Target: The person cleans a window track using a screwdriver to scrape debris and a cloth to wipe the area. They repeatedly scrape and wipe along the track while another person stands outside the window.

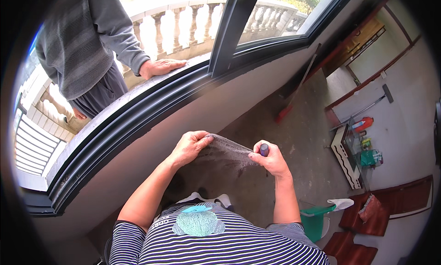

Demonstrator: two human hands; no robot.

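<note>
A thin, dusty grey piece of mesh-like material [231, 149] is stretched between my hands in front of my chest, ragged fibres hanging from its lower side. My left hand [190, 148] pinches one end between thumb and fingers. At the other end, my right hand [274, 160] grips the material with thumb and forefinger. That same hand also holds a tool with a dark rounded handle [264, 149], perhaps a screwdriver; most of it is hidden in the fist. Beyond my left hand runs the dark metal track of a sliding window [137, 127].
Outside the window a person [86, 48] rests one hand on the sill. On the floor side are a red broom [284, 114], a green bin [311, 223], a glass-topped cabinet [346, 156] with bottles, a long-handled squeegee or mop [365, 108] and dark red wooden seats [367, 215].
</note>
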